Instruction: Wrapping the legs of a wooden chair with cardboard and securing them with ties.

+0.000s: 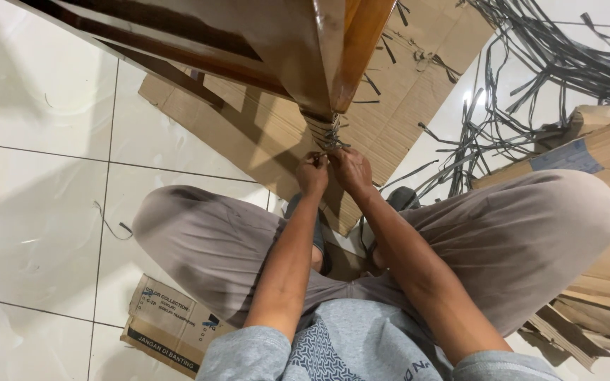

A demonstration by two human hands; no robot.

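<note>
A glossy brown wooden furniture leg point(323, 63) hangs down in front of me, its lower end wrapped in grey strapping point(327, 132). My left hand point(312, 173) and my right hand point(351, 169) are pressed together just under that wrapped end, fingers pinched on the loose ends of the strap. I sit cross-legged on the floor in grey trousers, forearms reaching out between my knees. The fingertips are partly hidden behind each other.
Flattened brown cardboard point(262, 127) lies under the furniture. A tangle of grey plastic straps point(531, 70) spreads at the upper right. Cardboard boxes point(601, 162) stand at the right, a small printed box point(167, 321) by my left knee. White floor tiles point(37, 176) fill the left.
</note>
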